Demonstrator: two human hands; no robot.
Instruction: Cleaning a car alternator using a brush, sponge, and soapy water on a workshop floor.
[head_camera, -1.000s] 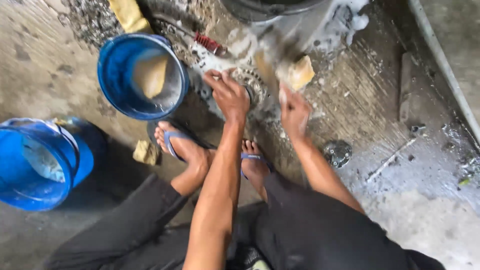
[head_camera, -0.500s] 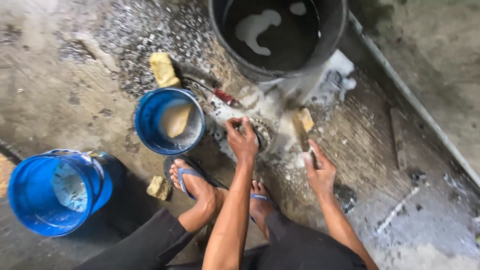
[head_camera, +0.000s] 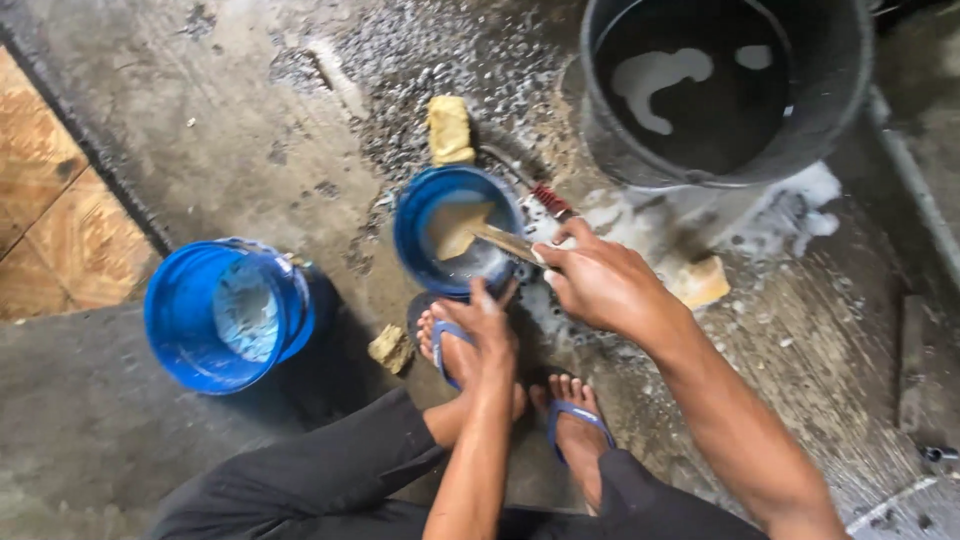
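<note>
the flat scraper (head_camera: 478, 236) lay slanted near frame centre, long axis running from lower right to upper left, blade dipped into the small blue bucket (head_camera: 418, 205). the right hand (head_camera: 600, 285) had fingers clamped on its handle. the left hand (head_camera: 487, 330), fingers loosely curled, touched the bucket's near rim. a yellow sponge (head_camera: 449, 129) sat just above.

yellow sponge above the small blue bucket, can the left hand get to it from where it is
Probably not directly: the left hand sits at the near rim of the small blue bucket, and the yellow sponge lies beyond it, so the hand must go over or round.
</note>
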